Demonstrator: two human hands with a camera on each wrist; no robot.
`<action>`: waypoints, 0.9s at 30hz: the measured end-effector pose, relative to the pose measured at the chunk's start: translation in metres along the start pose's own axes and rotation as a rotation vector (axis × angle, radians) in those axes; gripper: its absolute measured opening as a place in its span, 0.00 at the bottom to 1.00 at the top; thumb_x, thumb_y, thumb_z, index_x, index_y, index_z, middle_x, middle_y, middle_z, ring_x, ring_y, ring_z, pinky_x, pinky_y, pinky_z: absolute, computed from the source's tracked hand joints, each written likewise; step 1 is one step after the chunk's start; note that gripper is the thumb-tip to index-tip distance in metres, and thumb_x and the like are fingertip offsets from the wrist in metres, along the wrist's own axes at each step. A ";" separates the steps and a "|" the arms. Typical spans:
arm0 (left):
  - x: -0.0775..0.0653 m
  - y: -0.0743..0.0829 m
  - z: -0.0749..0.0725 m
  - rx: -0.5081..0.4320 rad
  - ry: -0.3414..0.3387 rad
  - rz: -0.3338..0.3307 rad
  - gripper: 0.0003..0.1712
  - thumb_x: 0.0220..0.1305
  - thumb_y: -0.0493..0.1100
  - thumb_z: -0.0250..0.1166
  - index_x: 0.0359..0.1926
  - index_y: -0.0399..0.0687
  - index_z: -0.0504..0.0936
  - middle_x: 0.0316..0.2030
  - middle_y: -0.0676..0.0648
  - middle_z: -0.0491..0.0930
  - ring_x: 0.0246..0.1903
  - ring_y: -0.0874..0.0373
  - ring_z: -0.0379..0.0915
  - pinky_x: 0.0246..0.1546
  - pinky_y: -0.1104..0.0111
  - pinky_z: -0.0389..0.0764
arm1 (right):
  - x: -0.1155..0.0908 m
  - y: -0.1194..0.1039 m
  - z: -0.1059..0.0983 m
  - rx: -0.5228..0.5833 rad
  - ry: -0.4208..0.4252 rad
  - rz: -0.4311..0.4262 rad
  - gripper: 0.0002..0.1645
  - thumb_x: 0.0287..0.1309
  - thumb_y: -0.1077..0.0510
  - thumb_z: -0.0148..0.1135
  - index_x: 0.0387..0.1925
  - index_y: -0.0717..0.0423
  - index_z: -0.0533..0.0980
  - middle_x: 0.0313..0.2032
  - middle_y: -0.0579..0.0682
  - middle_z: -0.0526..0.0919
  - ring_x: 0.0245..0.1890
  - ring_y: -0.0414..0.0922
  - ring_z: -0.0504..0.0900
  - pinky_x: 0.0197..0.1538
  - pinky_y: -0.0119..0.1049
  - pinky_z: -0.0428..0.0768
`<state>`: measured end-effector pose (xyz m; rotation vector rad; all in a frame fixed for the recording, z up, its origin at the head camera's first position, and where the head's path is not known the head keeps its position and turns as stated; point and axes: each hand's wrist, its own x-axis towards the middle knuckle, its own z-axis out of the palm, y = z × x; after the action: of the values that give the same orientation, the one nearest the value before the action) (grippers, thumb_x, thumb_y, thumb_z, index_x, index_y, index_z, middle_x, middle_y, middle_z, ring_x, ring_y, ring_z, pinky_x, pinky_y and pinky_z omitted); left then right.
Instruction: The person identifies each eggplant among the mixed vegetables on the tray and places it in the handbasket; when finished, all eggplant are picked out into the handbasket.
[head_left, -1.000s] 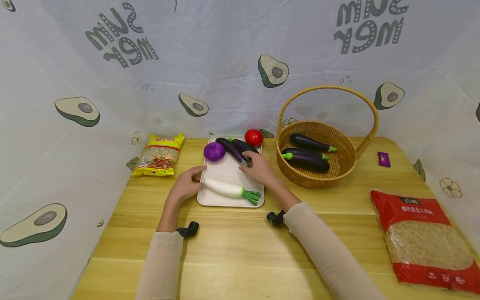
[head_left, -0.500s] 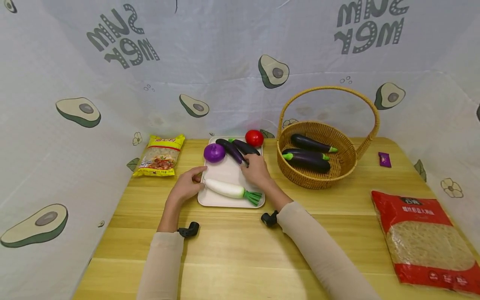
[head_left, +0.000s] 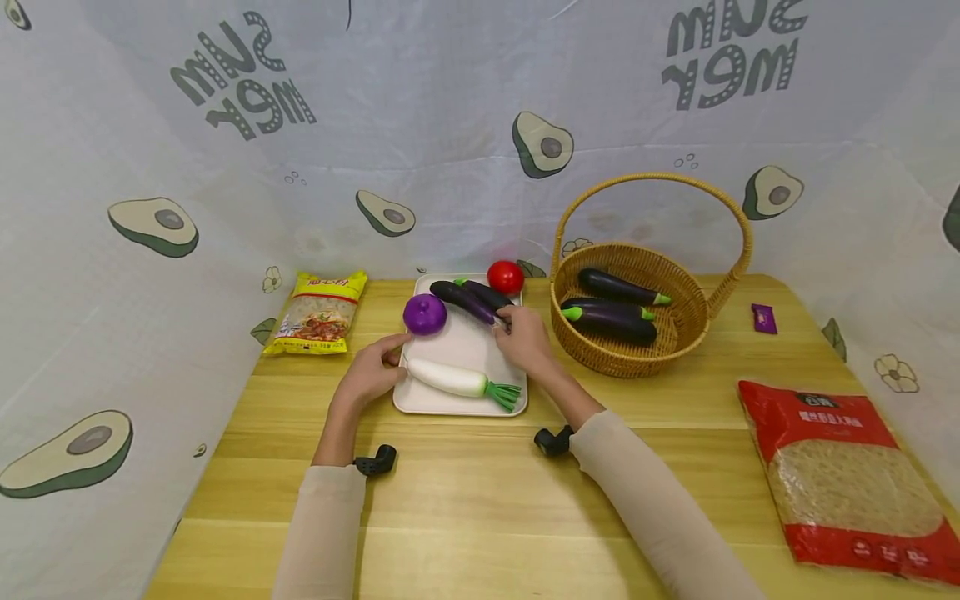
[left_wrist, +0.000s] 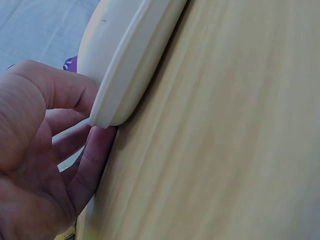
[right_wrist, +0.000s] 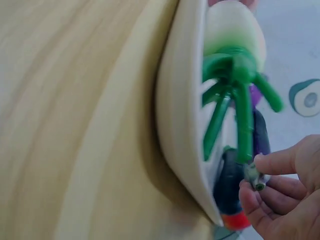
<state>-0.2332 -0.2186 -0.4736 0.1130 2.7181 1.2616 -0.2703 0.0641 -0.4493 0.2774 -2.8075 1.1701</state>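
Note:
My left hand (head_left: 372, 369) holds the left edge of a white tray (head_left: 459, 412); in the left wrist view its thumb lies on the rim of the tray (left_wrist: 122, 70) and fingers reach below it. With my right hand (head_left: 527, 340) I pinch the stem end of a dark purple eggplant (head_left: 463, 302) lying slantwise on the tray; the right wrist view shows its pale stem (right_wrist: 253, 175) between thumb and fingers. Beside it rests a second eggplant (head_left: 489, 293) with a green cap. A purple onion (head_left: 425, 315), a red tomato (head_left: 506, 277) and a white radish (head_left: 446, 377) share the tray.
Right of the tray stands a wicker basket (head_left: 697, 343) with a tall handle and several eggplants inside. A yellow food packet (head_left: 318, 315) lies at the left. Farther right are a small purple packet (head_left: 764, 318) and a large red bag (head_left: 847, 483) on the wooden table.
The pinched eggplant's stem end has swung to the right with my right hand. The onion has shifted slightly nearer. My left hand stays at the tray edge.

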 end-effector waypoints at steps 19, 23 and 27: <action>0.001 0.000 0.001 -0.009 0.000 -0.007 0.38 0.51 0.38 0.63 0.67 0.57 0.71 0.47 0.44 0.78 0.44 0.52 0.71 0.40 0.65 0.74 | -0.032 0.013 -0.088 -0.014 0.045 -0.107 0.19 0.65 0.60 0.57 0.57 0.56 0.77 0.37 0.55 0.84 0.26 0.47 0.74 0.30 0.38 0.70; 0.000 0.001 0.000 -0.007 -0.002 -0.018 0.39 0.52 0.37 0.63 0.68 0.58 0.71 0.45 0.43 0.78 0.43 0.51 0.71 0.39 0.65 0.73 | -0.042 0.024 -0.108 -0.025 0.041 -0.128 0.20 0.67 0.58 0.55 0.59 0.56 0.75 0.39 0.55 0.84 0.29 0.47 0.77 0.32 0.40 0.72; -0.002 0.001 0.000 -0.008 -0.005 -0.013 0.38 0.52 0.36 0.63 0.68 0.57 0.71 0.43 0.42 0.78 0.42 0.51 0.70 0.39 0.65 0.73 | -0.051 0.040 -0.125 -0.043 0.033 -0.130 0.21 0.69 0.57 0.54 0.60 0.56 0.74 0.41 0.57 0.83 0.28 0.47 0.77 0.29 0.40 0.72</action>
<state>-0.2316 -0.2181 -0.4725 0.0975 2.7049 1.2670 -0.2264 0.1875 -0.3967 0.4259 -2.7365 1.0754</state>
